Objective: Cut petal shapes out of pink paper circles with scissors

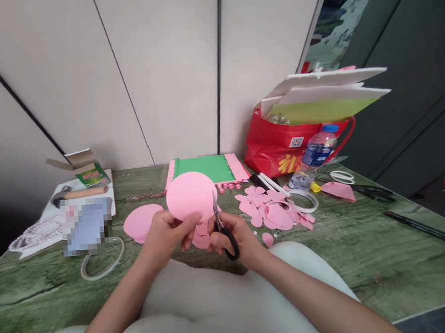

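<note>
Between the thumb and fingers of my left hand (pixel 171 236) is a round pink paper disc (pixel 191 194), held up facing me. My right hand (pixel 239 238) grips a pair of black-handled scissors (pixel 227 236), their blades pointing up at the disc's right edge. Whether the blades are cutting into the paper I cannot tell. Left of my left hand lies another stack of pink paper discs (pixel 141 222) on the table. Some more pink paper shows below the hands, partly hidden by them. Pink flower-shaped paper cutouts (pixel 257 202) are piled right of my right hand.
Behind the disc lies a green and pink sheet (pixel 203 168). A red bag (pixel 268 143) of boards and a water bottle (pixel 316 156) stand at the back right. Tape rolls (pixel 303 201), a hammer (pixel 83 193), bead strings (pixel 34 236) and a small box (pixel 91 174) surround the work area.
</note>
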### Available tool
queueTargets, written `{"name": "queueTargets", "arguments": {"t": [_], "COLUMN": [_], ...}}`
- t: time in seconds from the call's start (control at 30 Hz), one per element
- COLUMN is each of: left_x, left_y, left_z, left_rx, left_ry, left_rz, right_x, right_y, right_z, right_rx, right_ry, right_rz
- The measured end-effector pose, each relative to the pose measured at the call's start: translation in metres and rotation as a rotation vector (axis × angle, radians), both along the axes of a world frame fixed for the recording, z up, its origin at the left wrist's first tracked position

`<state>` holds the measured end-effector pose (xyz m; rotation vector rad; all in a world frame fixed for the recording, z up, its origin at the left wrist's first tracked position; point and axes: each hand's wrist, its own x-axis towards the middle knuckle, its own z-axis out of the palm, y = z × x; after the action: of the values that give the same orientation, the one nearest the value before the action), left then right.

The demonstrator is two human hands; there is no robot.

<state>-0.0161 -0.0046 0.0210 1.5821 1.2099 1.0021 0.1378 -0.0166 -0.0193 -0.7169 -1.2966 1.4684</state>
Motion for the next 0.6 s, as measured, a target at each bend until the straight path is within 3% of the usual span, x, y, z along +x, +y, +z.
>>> {"name": "queueTargets", "arguments": {"t": [0.17, 0.2, 0.23, 0.33, 0.43, 0.53, 0.6], "left_x": [-0.017, -0.027, -0.038, -0.081, -0.123, -0.153, -0.164], "left_y": [0.017, 0.024, 0.031, 0.053, 0.065, 0.070, 0.072], "left_z": [0.003, 0.003, 0.002, -0.003, -0.011, -0.020, -0.026], "left_rx": [0.099, 0.138, 0.244, 0.424, 0.277, 0.044, -0.031], "left_ry": [0.047, 0.074, 0.201, 0.757, 1.004, 0.973, 0.873], "left_rz": [0.116, 0.193, 0.370, 0.763, 0.926, 1.031, 0.978], "right_x": [-0.002, -0.002, -0.002, -0.002, -0.002, -0.001, -0.001], "right_y": [0.003, 0.004, 0.005, 0.005, 0.004, 0.003, 0.003], "right_z": [-0.004, -0.005, -0.006, -0.005, -0.002, 0.001, 0.002], "right_rx": [-0.040, -0.049, -0.057, -0.083, -0.087, -0.067, -0.070], "right_ry": [0.053, 0.067, 0.077, 0.082, 0.067, 0.053, 0.045], "right_rz": [-0.071, -0.081, -0.081, -0.079, -0.088, -0.083, -0.087]}}
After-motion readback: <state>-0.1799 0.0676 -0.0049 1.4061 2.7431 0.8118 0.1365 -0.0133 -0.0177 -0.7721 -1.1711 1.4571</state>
